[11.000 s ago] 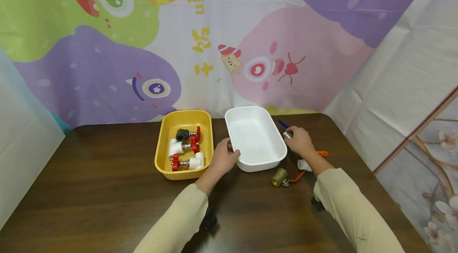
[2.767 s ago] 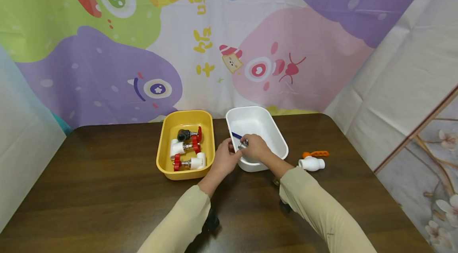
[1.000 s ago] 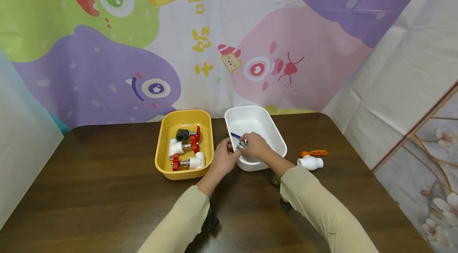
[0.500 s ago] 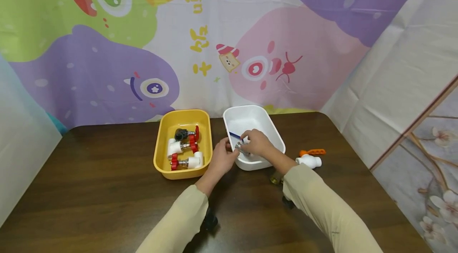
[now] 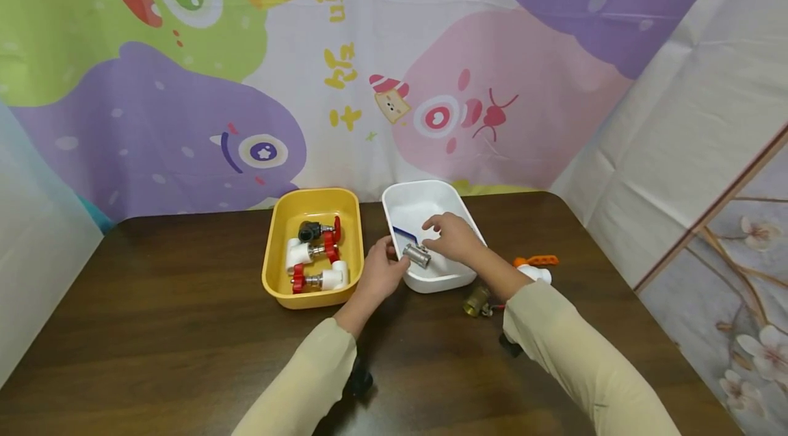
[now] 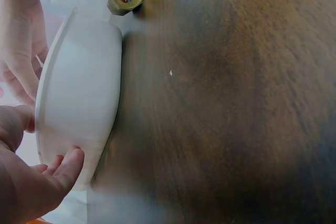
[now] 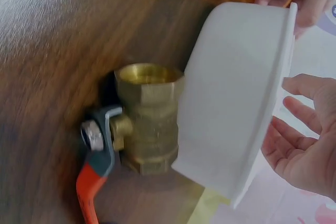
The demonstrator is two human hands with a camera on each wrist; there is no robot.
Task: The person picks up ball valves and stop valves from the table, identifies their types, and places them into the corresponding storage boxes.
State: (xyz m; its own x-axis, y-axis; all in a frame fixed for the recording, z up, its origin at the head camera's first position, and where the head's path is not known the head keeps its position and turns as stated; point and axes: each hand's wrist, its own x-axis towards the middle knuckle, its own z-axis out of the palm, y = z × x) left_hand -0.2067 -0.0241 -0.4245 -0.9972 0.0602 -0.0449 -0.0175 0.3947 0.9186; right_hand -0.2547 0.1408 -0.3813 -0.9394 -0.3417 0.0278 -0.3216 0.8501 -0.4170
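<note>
A silver ball valve (image 5: 417,256) with a blue lever (image 5: 404,235) lies inside the white plastic tray (image 5: 436,200), against its left side. My left hand (image 5: 379,273) holds the tray's near left rim, with thumb and fingers on either side of the wall. Above the tray, my right hand (image 5: 454,237) is apart from the valve, fingers spread and holding nothing. On the table by the tray's near right corner rests a brass ball valve (image 7: 149,124) with a red lever (image 7: 90,190).
Left of the white tray stands a yellow tray (image 5: 271,265) holding a black valve (image 5: 310,231) and two white valves with red handwheels. To the right lies a white plastic valve (image 5: 537,273) with an orange handle (image 5: 537,261). A printed cloth hangs behind the table.
My right hand has carried the silver ball valve from the table's right into the white tray, let go of it and drawn back slightly rightward. My left hand stays at the rim.
</note>
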